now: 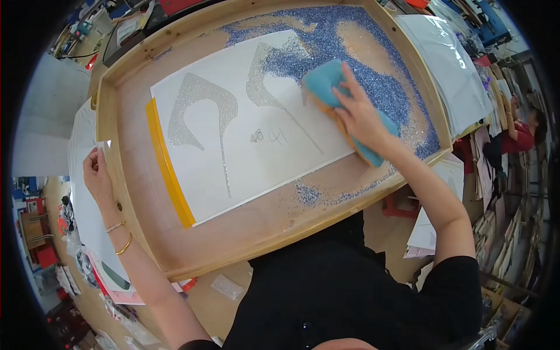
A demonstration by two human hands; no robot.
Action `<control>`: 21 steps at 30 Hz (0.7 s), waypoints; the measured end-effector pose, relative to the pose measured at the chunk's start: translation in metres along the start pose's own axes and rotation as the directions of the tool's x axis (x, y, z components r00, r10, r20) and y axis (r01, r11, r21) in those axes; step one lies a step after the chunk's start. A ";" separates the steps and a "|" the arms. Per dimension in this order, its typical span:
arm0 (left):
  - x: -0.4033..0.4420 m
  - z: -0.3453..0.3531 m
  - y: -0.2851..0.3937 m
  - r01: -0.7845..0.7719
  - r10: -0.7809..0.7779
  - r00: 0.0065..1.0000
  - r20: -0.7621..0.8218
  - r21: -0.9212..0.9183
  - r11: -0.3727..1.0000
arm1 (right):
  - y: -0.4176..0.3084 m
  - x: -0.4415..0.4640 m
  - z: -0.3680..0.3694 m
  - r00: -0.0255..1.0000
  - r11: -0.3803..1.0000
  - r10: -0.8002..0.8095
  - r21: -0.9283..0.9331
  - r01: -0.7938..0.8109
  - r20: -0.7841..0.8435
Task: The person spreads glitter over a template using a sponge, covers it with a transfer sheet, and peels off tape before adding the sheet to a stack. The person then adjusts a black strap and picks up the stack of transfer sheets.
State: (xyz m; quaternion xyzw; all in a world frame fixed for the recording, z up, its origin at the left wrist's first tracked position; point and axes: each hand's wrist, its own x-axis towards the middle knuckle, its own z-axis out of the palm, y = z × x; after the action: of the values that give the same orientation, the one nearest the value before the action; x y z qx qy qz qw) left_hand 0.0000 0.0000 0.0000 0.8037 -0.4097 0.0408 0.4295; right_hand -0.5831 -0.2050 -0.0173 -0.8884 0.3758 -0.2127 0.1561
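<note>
My right hand (359,116) is wrapped over a blue pad with an orange-brown underside (326,84), pressed on the right part of a white sheet (204,169). The sheet lies in a wooden tray (131,204) and bears two curved, sparkling patterns and handwriting. Blue glitter-like grains (373,67) cover the tray's upper right and the sheet's upper right corner. Yellow tape (166,166) runs along the sheet's left edge. My left hand (98,170) is at the tray's left rim, its fingers curled together; whether they pinch anything is too small to tell.
White sheets under clear film (449,76) lie right of the tray. More white sheets (81,131) are at its left. A person in a red top (518,137) is at the far right near hanging stacks. A clear plastic bag (226,287) lies on the floor.
</note>
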 end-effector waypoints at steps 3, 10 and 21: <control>-0.009 0.002 0.004 0.025 -0.025 1.000 0.004 0.011 1.000 | -0.025 0.002 0.011 0.990 0.983 -0.142 -0.115 0.143 0.023; -0.006 0.000 0.009 -0.024 0.024 1.000 0.002 0.008 1.000 | 0.011 0.090 0.030 0.948 0.807 -0.297 -0.561 0.185 -0.115; -0.009 0.000 0.017 0.029 -0.029 0.999 0.015 -0.007 1.000 | 0.001 0.054 0.015 0.980 0.979 -0.199 0.058 0.197 0.026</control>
State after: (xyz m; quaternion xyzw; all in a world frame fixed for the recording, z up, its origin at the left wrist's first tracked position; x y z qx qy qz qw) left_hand -0.0179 0.0006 0.0072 0.8083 -0.4014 0.0270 0.4299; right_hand -0.5425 -0.2439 -0.0161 -0.9199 0.2769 -0.2236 0.1646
